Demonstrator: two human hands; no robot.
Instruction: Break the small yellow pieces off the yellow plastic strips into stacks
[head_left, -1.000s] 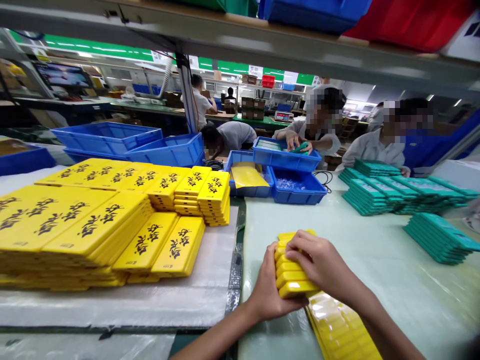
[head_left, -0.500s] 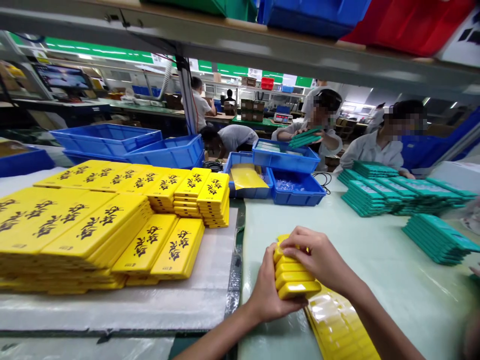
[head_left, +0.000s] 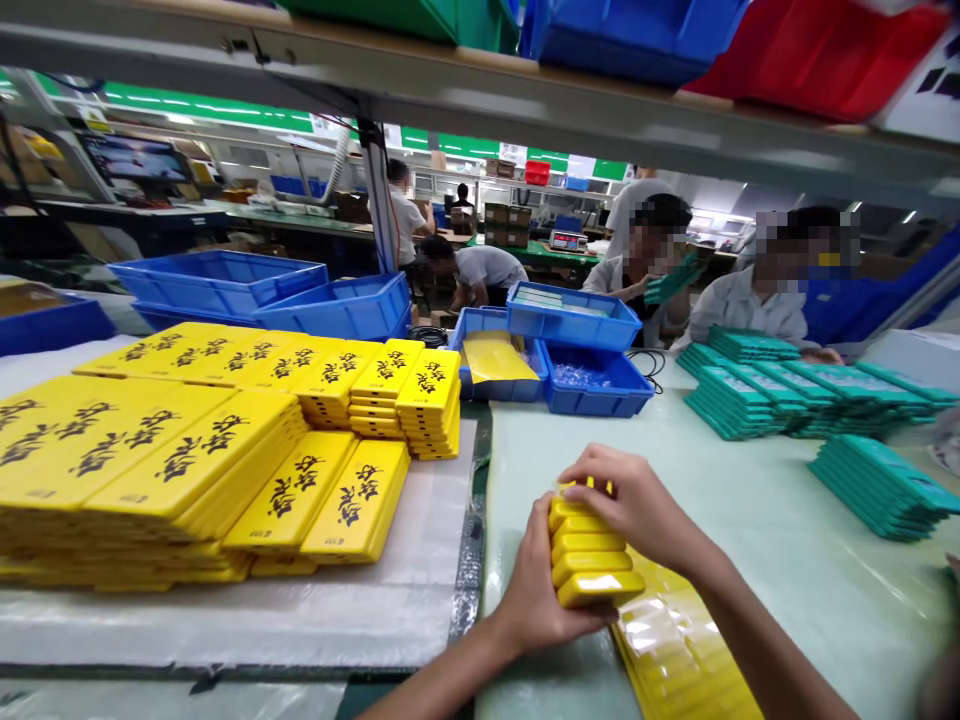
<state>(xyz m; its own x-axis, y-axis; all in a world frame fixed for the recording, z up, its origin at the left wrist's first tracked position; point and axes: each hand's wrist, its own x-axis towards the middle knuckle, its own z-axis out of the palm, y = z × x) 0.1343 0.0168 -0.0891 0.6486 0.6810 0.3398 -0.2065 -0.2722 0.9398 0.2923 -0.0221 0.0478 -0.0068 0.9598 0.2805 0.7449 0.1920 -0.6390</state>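
Observation:
A short stack of glossy yellow flat cases (head_left: pixel 592 565) is held tilted above the table, with the end edges facing me. My left hand (head_left: pixel 536 590) is wrapped round its left side and underside. At the far upper end, the bent fingers of my right hand (head_left: pixel 626 505) close on the top cases, and yellow shows between them. What exactly the right fingertips pinch is partly hidden. Below my right forearm lies a shiny yellow sheet with raised rectangles (head_left: pixel 675 630), partly covered by the arm.
Stacked yellow cases with black lettering (head_left: pixel 199 440) cover the left mat. Blue bins (head_left: pixel 596 385) stand at the back, one holding a yellow sheet. Teal stacks (head_left: pixel 885 485) lie at right, with co-workers behind them. A shelf (head_left: pixel 450 95) with bins crosses overhead.
Both hands keep hold of the yellow stack; the right fingers have shifted slightly at its top. A co-worker at the back has moved a teal stack to the right. The view has shifted slightly.

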